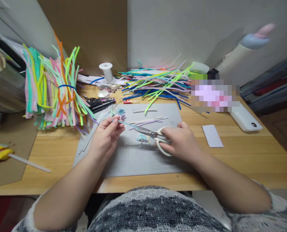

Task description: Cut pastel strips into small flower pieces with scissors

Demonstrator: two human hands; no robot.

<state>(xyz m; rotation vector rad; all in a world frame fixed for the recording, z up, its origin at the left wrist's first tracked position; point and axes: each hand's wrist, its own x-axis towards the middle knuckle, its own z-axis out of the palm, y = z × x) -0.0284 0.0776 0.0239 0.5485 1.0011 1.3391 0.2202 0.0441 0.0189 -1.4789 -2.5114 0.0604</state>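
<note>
My left hand pinches a light blue pipe cleaner that stretches right, toward the scissors. White-handled scissors are in my right hand, with fingers through the loops. Their blades point left and meet the free end of the pipe cleaner; whether they cut into it I cannot make out. Under both hands lies a grey cutting mat. Small light blue clippings are heaped on it below the blades. Short white and lilac pipe cleaner pieces lie just beyond the scissors.
Bundled colourful pipe cleaners stand at the left, and a loose pile spreads along the back. A white spool stands near the wall. The yellow glue gun is far left. At right are a white card and a white device.
</note>
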